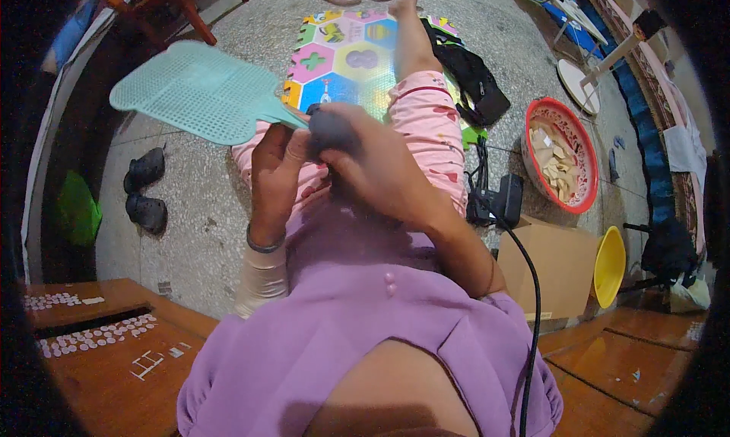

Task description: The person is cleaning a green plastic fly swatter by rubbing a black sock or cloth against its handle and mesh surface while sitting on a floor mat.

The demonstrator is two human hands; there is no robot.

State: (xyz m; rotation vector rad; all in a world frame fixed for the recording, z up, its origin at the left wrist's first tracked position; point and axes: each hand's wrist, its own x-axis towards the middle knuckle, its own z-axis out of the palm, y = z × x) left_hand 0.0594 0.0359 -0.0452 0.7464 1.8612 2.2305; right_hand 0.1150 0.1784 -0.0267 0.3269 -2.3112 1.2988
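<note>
A light teal plastic fly swatter [199, 92] stretches to the upper left, its perforated paddle outward and its narrow neck ending at my hands. My left hand [276, 174] closes around the handle part near the neck, thumb up. In my right hand [388, 169] is a dark, rounded object [333, 132], blurred, which meets the swatter's neck; what it is I cannot tell. Both hands are close together above my lap, over pink printed trousers [430, 123]. The rest of the swatter's handle is hidden.
A colourful foam puzzle mat [342, 55] lies ahead, a black bag [476, 83] on its right. Further right are a red-rimmed basin [593, 169] with beige pieces, a cardboard box [547, 266] and a yellow basin [609, 268]. Dark clogs [146, 191] stand left. A black cable [533, 300] runs past my right side.
</note>
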